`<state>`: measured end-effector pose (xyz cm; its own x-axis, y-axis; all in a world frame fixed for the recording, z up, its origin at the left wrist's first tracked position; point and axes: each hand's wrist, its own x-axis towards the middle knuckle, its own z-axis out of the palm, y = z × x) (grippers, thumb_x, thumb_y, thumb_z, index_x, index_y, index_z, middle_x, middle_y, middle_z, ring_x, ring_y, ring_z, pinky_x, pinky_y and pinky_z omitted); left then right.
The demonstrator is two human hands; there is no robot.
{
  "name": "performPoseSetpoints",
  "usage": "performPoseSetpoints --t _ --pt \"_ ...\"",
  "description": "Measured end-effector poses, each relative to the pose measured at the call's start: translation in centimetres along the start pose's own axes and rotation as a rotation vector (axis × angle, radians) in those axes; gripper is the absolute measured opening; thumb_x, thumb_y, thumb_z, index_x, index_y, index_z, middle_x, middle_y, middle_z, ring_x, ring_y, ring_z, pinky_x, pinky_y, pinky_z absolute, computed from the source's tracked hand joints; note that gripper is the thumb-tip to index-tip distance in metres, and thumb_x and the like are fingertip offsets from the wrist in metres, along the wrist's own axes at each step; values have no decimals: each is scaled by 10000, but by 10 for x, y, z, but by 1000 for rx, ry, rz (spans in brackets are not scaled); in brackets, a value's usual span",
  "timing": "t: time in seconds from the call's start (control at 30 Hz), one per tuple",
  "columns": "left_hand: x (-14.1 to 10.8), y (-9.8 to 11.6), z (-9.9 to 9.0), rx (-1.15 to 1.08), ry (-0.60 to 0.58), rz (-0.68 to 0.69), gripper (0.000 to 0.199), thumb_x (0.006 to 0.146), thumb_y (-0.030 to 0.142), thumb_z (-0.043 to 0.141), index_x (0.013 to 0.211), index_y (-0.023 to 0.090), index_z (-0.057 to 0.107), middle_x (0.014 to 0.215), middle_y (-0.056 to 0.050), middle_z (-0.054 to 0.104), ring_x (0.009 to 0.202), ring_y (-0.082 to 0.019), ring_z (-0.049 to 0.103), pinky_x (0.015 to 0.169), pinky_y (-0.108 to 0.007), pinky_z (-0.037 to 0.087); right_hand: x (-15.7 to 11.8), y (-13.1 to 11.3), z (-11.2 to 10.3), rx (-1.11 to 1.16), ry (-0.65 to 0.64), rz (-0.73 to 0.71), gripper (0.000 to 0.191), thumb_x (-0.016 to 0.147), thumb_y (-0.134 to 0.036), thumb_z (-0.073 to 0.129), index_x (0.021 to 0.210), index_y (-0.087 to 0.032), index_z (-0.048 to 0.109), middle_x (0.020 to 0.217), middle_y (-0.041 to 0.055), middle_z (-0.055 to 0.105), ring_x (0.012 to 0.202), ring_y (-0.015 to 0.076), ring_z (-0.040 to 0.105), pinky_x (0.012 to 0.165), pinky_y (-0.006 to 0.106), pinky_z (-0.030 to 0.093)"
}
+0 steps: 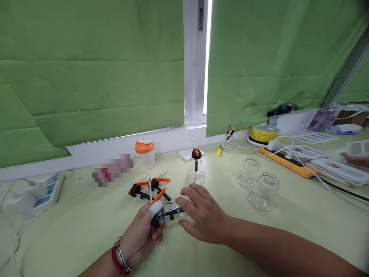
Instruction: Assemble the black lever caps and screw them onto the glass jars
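My left hand [144, 232] is wrapped round the black and orange lid end of a clear glass jar [177, 216], which lies tilted on its side above the table. A dark tube runs inside the jar. My right hand [201, 215] is at the jar's other end, fingers spread and curved around the glass; whether it touches is hard to tell. Two black lids with orange handles and dark tubes, one on the left [137, 190] and one on the right [155, 184], lie just beyond my left hand. Behind them stands a jar with its lid on [196, 167].
Several empty glass jars [268, 182] are at the right, near an orange power strip [288, 161]. A cup with an orange lid [145, 154] stands at the back. A white power strip [47, 194] with cables is on the left. Small tools [228, 135] stand in a jar.
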<state>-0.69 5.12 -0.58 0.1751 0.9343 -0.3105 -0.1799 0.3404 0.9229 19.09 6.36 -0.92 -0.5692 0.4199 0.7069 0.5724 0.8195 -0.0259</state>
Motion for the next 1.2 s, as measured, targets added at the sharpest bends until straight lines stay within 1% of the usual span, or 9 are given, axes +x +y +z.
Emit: performPoseSetpoints --t 0.1,0.23,0.33,0.43,0.53,0.8,1.0,1.1,1.2 --pt "2 1 -3 -33 5 7 346 785 529 556 741 200 459 511 11 584 299 -32 269 311 -177 306 0 7 -2 38 25 -56 478 771 -334 620 1192 -148 489 1186 144 491 1113 292 430 951 443 392" --pt "4 3 -9 -52 -6 9 319 776 492 570 719 195 470 504 3 581 295 -29 259 304 -174 297 0 23 -7 134 -6 -107 724 755 -421 641 1346 -172 304 1398 181 317 1288 325 307 1031 505 318" --pt "4 4 -13 -80 -29 -21 305 801 492 525 751 192 500 521 -4 595 293 -28 253 306 -178 310 -1 32 -10 213 -71 -132 816 772 -412 645 1406 -172 189 1457 198 218 1348 300 244 1040 460 340" --pt "4 4 -15 -76 -34 -20 311 816 491 503 738 190 507 520 -2 595 284 -30 256 305 -185 324 -2 37 -10 213 -69 -215 717 820 -366 611 1399 -191 226 1427 196 266 1320 271 302 1012 422 384" --pt "3 5 -13 -60 -21 -13 360 822 524 482 695 188 494 510 3 587 276 -35 272 303 -191 331 -2 37 -9 169 -43 -263 653 839 -385 588 1377 -185 278 1366 203 340 1274 275 354 998 439 392" --pt "0 7 -6 -37 59 -50 411 777 587 503 653 196 476 485 17 577 245 -44 281 283 -201 308 -4 35 -5 132 -42 -247 703 813 -469 591 1369 -187 265 1288 205 404 1207 281 415 914 428 452" --pt "0 7 -8 71 96 0 472 800 624 437 607 195 469 422 -2 563 245 -77 341 327 -230 338 -5 33 -2 108 -23 -276 703 794 -500 596 1338 -182 286 1230 186 413 1141 287 431 855 412 481" --pt "-2 8 -10 147 127 18 459 811 622 426 638 200 471 403 6 553 249 -71 312 332 -214 304 -6 32 -1 76 -9 -290 671 795 -504 587 1309 -176 307 1210 180 419 1130 289 428 830 402 490" --pt "-4 9 -10 207 157 25 454 819 629 407 668 205 474 395 7 545 270 -82 345 326 -192 249 -6 32 -1 56 -8 -294 651 798 -500 579 1298 -184 308 1210 174 423 1124 289 436 818 400 494"
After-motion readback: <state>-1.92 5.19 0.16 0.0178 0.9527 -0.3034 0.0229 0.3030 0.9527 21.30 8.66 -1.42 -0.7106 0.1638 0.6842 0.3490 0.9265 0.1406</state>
